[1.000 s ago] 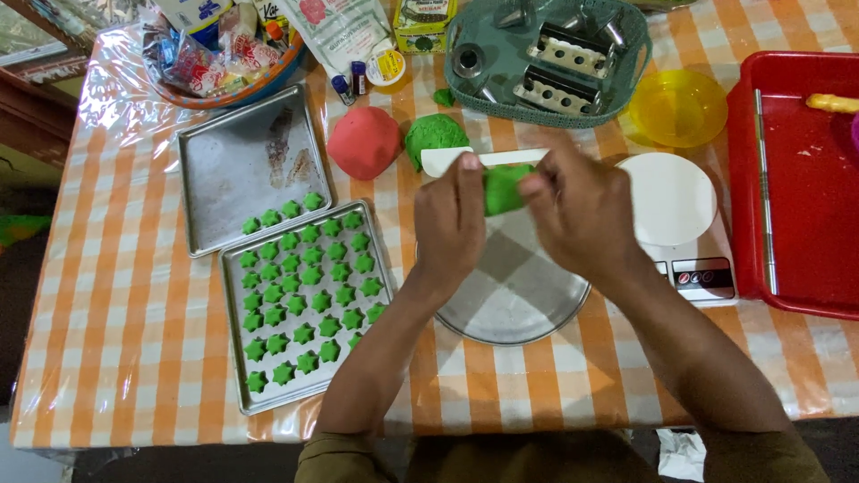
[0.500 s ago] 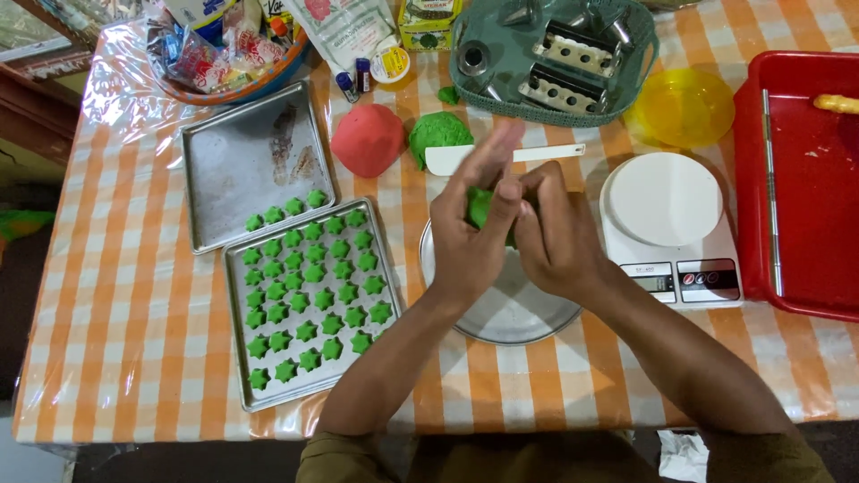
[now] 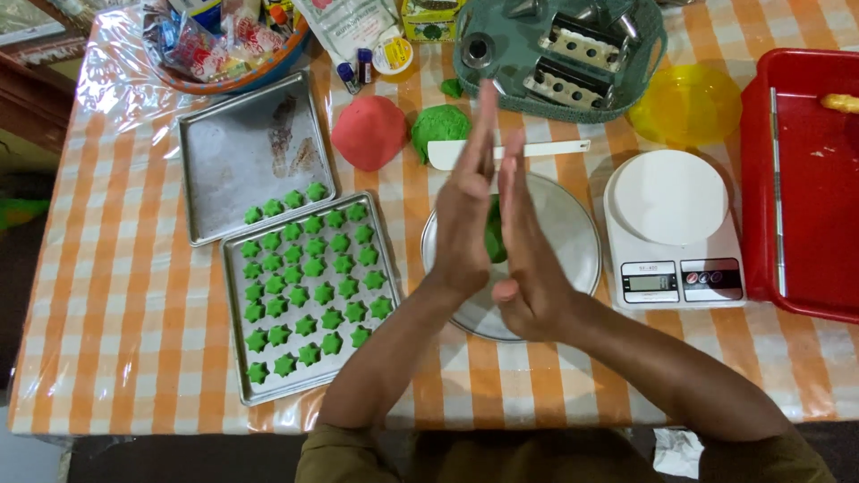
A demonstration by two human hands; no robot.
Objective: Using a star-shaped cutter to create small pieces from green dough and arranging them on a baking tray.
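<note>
My left hand (image 3: 465, 210) and my right hand (image 3: 528, 241) are pressed palm to palm, fingers straight, with a piece of green dough (image 3: 495, 231) squeezed between them. They hover over a round metal plate (image 3: 573, 228). Just beyond the plate lie a white spatula (image 3: 537, 150), a green dough ball (image 3: 440, 128) and a red dough ball (image 3: 369, 132). To the left, a metal tray (image 3: 309, 300) holds several green star-shaped dough pieces.
A second metal tray (image 3: 242, 152), nearly bare, sits behind the full one. A white kitchen scale (image 3: 673, 228) stands right of the plate, a red tray (image 3: 805, 179) at the far right. A yellow bowl (image 3: 684, 103), a green basket (image 3: 559, 49) and a packet-filled bowl (image 3: 224, 40) line the back.
Both hands have shifted from cupping the green dough to flat palms pressed together around it, fingers now straight and pointing away from me.
</note>
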